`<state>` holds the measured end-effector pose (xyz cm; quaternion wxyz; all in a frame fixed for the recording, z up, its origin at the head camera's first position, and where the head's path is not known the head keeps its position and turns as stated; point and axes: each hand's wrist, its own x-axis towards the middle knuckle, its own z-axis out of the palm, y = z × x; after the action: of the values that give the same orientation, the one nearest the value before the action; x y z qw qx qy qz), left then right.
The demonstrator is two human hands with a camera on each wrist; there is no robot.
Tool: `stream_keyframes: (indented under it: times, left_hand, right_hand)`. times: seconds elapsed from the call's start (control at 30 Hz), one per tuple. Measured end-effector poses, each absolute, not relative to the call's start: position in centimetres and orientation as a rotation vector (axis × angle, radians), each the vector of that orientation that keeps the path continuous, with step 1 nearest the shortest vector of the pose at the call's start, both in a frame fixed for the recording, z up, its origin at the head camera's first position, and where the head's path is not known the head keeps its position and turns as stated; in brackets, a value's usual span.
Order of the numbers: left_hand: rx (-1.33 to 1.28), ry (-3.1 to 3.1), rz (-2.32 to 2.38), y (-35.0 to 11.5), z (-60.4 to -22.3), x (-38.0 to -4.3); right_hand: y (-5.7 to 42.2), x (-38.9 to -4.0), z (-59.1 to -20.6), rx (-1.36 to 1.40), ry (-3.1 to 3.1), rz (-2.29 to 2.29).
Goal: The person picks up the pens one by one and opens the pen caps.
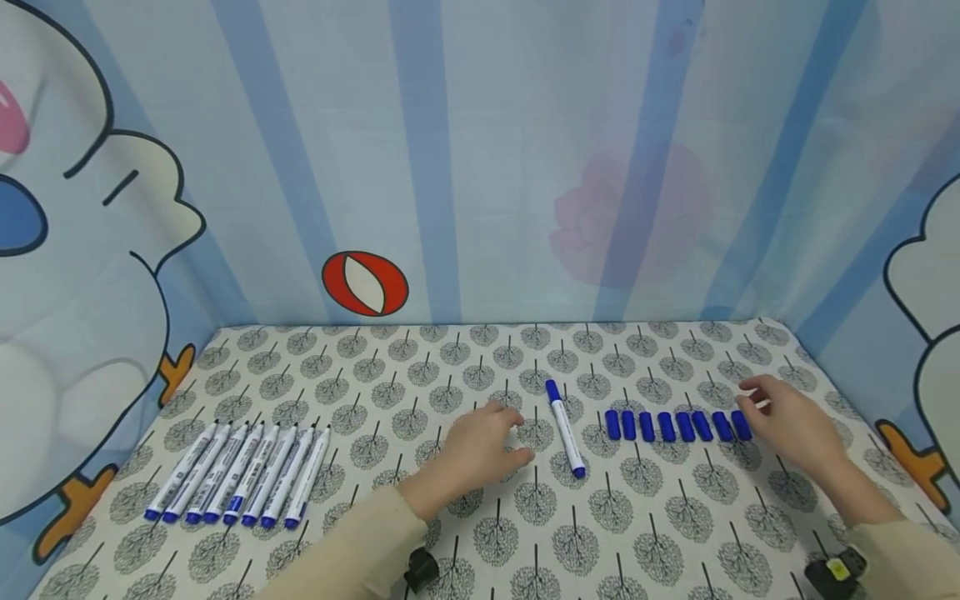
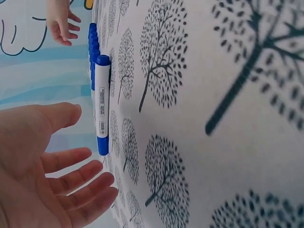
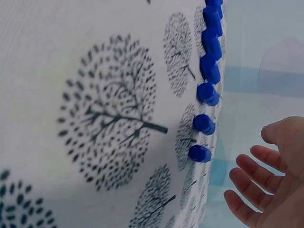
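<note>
A white marker (image 1: pixel 567 435) with its blue cap on lies near the middle of the table. My left hand (image 1: pixel 480 446) hovers just left of it, thumb and fingers spread and holding nothing; in the left wrist view the marker (image 2: pixel 101 102) lies beyond the fingertips. Further right, several loose blue caps (image 1: pixel 667 427) form a row on the cloth. Beside the row's right end is my right hand (image 1: pixel 795 425), its fingers loosely bent. The right wrist view shows that hand (image 3: pixel 270 175) empty, apart from the nearest cap (image 3: pixel 200 153).
Several uncapped white markers (image 1: pixel 251 475) lie side by side at the left, dark tips pointing away from me. A tree-patterned cloth (image 1: pixel 570 542) covers the table. Striped blue curtain walls (image 1: pixel 487 167) with cartoon prints stand behind it and at both sides.
</note>
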<state>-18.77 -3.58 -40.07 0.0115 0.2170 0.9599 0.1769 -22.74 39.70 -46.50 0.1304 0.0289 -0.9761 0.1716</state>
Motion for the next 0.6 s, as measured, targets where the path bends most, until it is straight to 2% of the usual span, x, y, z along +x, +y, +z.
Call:
stream_keyframes:
  times: [0.13,0.37,0.6]
  left_hand:
    - [0.64,2.991,0.513,-2.9,-40.1,-19.0]
    - [0.563,3.006,0.487,-1.6,-40.1,-19.4]
    - [0.528,3.007,0.461,-0.3,-40.3,-19.7]
  right_hand:
    - [38.9,-22.6,-45.8,0.127,-2.806,0.513]
    - [34.0,-19.6,-39.9,0.187,-2.86,0.579]
    - [32.5,-18.9,-39.2,0.268,-2.795,0.585]
